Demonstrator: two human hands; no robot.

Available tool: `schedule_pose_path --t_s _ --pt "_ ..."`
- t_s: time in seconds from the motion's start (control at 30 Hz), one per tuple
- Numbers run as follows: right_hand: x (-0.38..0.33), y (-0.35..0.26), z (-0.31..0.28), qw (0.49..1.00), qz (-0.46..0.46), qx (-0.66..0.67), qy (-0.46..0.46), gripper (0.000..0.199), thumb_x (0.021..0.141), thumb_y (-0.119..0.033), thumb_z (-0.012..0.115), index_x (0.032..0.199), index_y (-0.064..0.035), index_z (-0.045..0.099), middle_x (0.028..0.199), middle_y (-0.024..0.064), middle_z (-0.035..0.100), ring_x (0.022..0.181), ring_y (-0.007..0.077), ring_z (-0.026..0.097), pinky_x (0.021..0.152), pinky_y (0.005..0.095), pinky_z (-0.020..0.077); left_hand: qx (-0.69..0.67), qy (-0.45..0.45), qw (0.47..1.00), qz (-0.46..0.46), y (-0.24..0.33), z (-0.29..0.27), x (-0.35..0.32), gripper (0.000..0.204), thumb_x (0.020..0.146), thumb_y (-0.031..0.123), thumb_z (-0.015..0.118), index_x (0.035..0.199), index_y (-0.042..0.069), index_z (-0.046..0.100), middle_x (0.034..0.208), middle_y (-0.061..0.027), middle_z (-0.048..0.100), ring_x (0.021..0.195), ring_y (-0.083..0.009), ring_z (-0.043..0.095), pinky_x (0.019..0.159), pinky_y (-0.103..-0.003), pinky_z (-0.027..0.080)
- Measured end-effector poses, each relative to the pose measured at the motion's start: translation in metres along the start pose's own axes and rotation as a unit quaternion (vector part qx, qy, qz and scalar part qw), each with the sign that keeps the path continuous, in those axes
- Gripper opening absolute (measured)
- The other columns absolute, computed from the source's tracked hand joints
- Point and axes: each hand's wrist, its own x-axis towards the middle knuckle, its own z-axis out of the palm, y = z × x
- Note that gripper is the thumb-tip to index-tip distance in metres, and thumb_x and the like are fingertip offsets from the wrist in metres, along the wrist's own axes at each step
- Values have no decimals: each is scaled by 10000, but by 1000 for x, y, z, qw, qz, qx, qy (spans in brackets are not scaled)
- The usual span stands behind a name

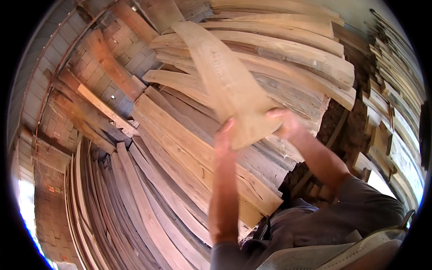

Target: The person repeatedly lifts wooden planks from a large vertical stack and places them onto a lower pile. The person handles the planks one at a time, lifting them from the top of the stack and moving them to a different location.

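A long, pale wooden board [225, 76] slants from the upper left toward me, its near end lifted above the stacked planks. My left hand [224, 134] grips the left edge of that near end, thumb on the top face. On the opposite edge, my right hand [284, 122] holds the board the same way, its thumb on top and the fingers hidden beneath. The board's far end reaches up near another wide plank [159, 13] at the top; whether the two touch I cannot tell. Both hands look slightly blurred.
Piled planks [297, 49] lie beyond the board, and more planks [180, 180] fill the space to the left and below. A brick wall [119, 49] with leaning timbers [112, 67] stands at the far left. Further stacked lumber [382, 117] lines the right side.
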Motion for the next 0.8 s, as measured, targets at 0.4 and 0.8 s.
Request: schedule_pose_path --t_s 0.4,0.8 --pt "-104 132 -7 991 56 -99 71 783 665 -51 671 1408 16 435 1298 141 589 1179 268 572 1016 387 444 67 -23 997 18 -177 -190 -89 718 844 282 714 1392 -74 419 1318 -162 554 1147 -281 575 980 -387 476" --pt "-116 66 -78 865 45 -435 246 665 561 -23 665 1219 26 577 1043 114 667 959 245 629 865 339 494 283 109 953 20 -271 -106 -34 876 843 354 778 1483 -2 297 1250 -150 576 1095 -225 574 953 -342 464"
